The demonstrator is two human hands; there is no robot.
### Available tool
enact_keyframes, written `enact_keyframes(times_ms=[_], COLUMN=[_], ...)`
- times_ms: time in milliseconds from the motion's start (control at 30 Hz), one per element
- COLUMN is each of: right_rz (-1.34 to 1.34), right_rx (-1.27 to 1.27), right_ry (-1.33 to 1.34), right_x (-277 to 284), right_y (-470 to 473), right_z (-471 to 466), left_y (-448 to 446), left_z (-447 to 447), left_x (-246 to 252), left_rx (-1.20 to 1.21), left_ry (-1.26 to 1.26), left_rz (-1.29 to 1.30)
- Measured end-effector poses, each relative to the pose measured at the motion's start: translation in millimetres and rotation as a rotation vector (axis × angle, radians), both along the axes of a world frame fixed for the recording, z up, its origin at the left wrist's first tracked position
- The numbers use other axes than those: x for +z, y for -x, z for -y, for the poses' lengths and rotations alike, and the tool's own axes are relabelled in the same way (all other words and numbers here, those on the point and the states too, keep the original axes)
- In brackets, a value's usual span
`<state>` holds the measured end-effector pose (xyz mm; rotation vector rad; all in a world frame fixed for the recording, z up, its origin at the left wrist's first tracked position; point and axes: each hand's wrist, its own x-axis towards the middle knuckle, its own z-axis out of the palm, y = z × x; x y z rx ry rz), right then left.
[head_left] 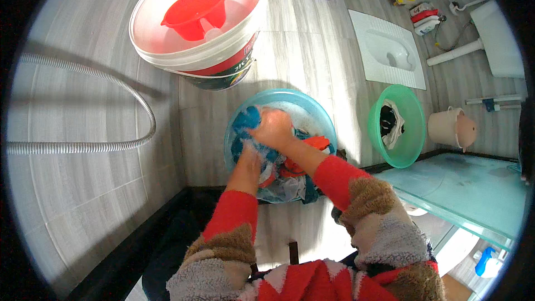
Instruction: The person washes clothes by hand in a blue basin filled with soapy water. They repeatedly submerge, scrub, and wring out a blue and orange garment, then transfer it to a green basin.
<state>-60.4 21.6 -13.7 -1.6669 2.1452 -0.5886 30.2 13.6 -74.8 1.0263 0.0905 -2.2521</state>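
Observation:
A light-blue plastic basin (319, 108) stands on the tiled floor before me, with suds and wet laundry in it. My right hand (273, 127) is closed around a wet blue cloth (246, 120) at the basin's left side. My left hand (253, 149) is at the same cloth, just below the right one; foam, cloth and the right hand hide its fingers. An orange-red garment (316, 143) lies by my right forearm. Whitish, sheer-looking fabric (292, 188) is heaped at the near rim.
A large white bucket (167, 60) holding a red dipper (194, 12) stands beyond the basin. On the right are a green tub (376, 129) with clothes, a squat toilet (388, 50), a small beige bucket (444, 127) and a glass panel (468, 192). A metal hose (148, 113) curves at left.

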Motion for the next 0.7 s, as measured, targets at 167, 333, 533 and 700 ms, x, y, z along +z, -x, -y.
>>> enact_keyframes(times_ms=[167, 333, 533, 700], right_rz=[-0.203, -0.295, -0.335, -0.045], right_rx=[-0.036, 0.268, 0.355, 0.144], right_ry=[-0.420, -0.397, -0.628, -0.806], right_x=[-20.3, -38.4, -75.8, -90.3], right_y=[65.4, 83.9, 72.3, 83.6], right_z=[-0.1, -38.9, -47.2, -4.7], left_y=[17.7, 6.3, -2.9, -5.4], left_z=[2.4, -1.9, -23.7, 3.7], left_x=[9.4, 7.1, -29.5, -59.1], left_rx=[-0.466, -0.400, -0.953, -0.838], left_ry=[0.506, 1.031, 1.237, 0.651], left_rz=[1.106, 1.108, 1.269, 0.755])
